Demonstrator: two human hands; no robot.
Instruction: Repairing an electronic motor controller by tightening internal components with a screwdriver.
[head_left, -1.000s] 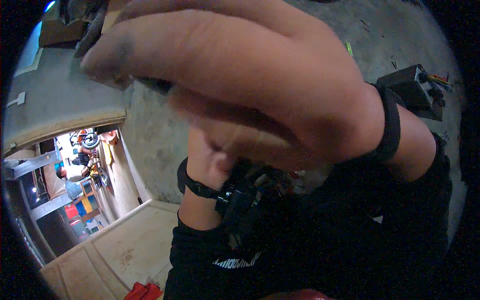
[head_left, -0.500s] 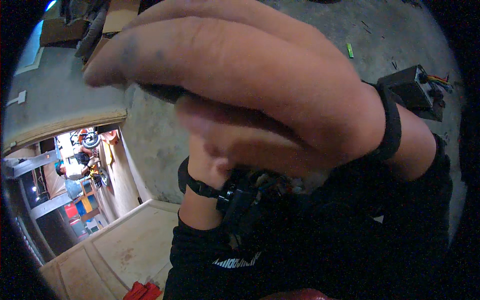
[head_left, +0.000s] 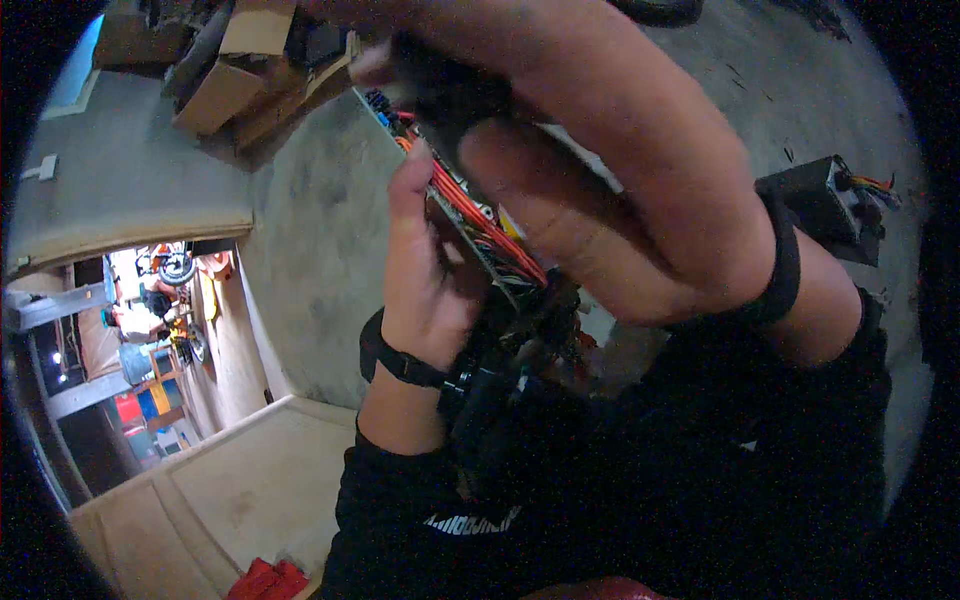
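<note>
My left hand (head_left: 425, 275) is closed on the edge of a circuit board (head_left: 468, 238), its thumb up along the side. The board stands tilted, with a bundle of red and orange wires running along its face. Close to the camera, my right hand (head_left: 620, 170) arches over the board with its fingers bent and thumb below. Between those fingers and thumb is a dark mass that I cannot make out, and the fingertips are partly cut off or blurred. Black straps circle both wrists.
A grey metal box with coloured wires (head_left: 822, 205) lies on the floor at right. Cardboard boxes (head_left: 225, 95) are at upper left. A red cloth (head_left: 265, 580) rests on a pale panel (head_left: 255, 490). Through an opening at left, a person (head_left: 135, 318) is near a motorbike (head_left: 178, 265).
My right hand has shifted up and turned, uncovering the circuit board and its wires. My left thumb and fingers now show on the board. The view has moved slightly.
</note>
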